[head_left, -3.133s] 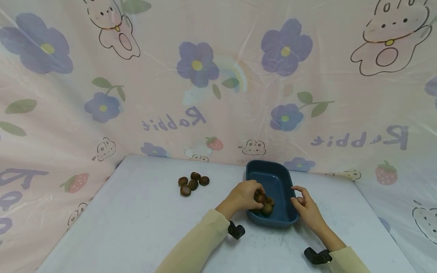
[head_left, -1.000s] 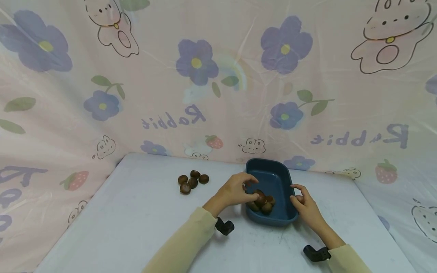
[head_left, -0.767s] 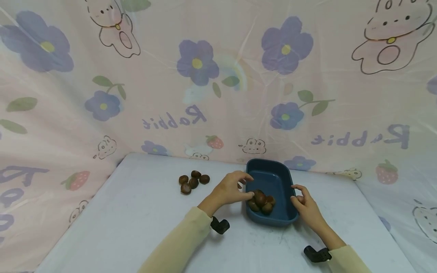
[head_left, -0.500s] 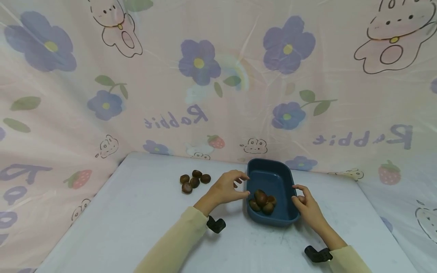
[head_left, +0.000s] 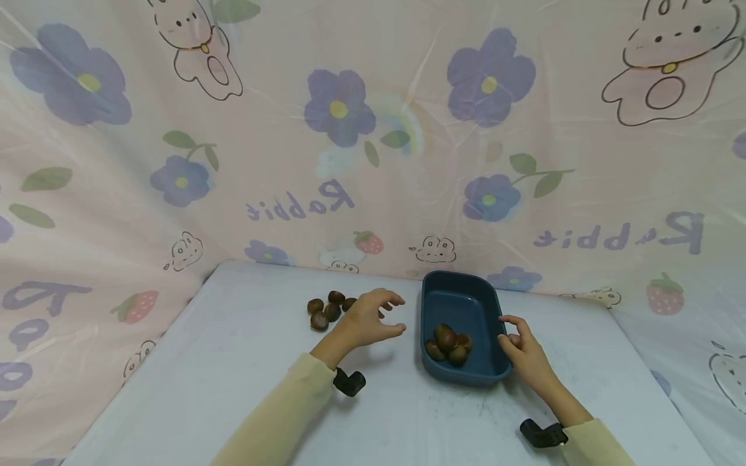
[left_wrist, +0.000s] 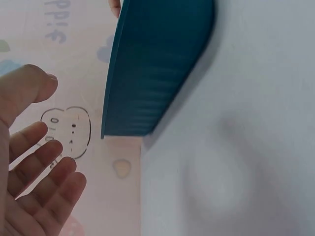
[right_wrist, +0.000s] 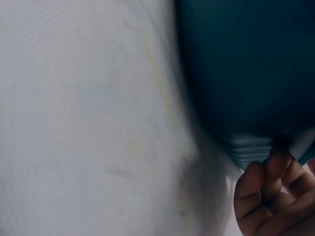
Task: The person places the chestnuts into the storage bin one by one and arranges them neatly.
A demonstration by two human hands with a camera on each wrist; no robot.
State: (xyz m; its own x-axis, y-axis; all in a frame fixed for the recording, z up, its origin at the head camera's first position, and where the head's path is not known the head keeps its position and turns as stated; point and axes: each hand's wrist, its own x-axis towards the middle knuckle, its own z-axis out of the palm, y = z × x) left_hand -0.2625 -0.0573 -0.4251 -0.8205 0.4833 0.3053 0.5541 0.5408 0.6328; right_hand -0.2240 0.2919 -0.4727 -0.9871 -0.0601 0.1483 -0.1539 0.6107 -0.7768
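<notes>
A dark blue rectangular box (head_left: 464,373) stands on the table, with several brown chestnuts (head_left: 446,338) heaped in its near left part. My right hand (head_left: 529,357) holds the box by its right rim; the right wrist view has its curled fingers (right_wrist: 252,177) against the outer wall. Between the box and a group of loose chestnuts (head_left: 318,321), my left hand (head_left: 364,321) hovers over the table with nothing in it. Its thumb and fingers are spread apart, which the left wrist view (left_wrist: 37,191) also has. It partly covers the rightmost loose chestnut.
The white table (head_left: 221,382) reaches back to a pale pink curtain (head_left: 402,188) printed with flowers and rabbits. A black wrist camera (head_left: 350,382) sits on the left wrist and another camera (head_left: 543,434) on the right wrist.
My left hand has let go of a chestnut in the box, drawn back over the left rim and moved left toward the loose chestnuts. My right hand stays at the box's rim.
</notes>
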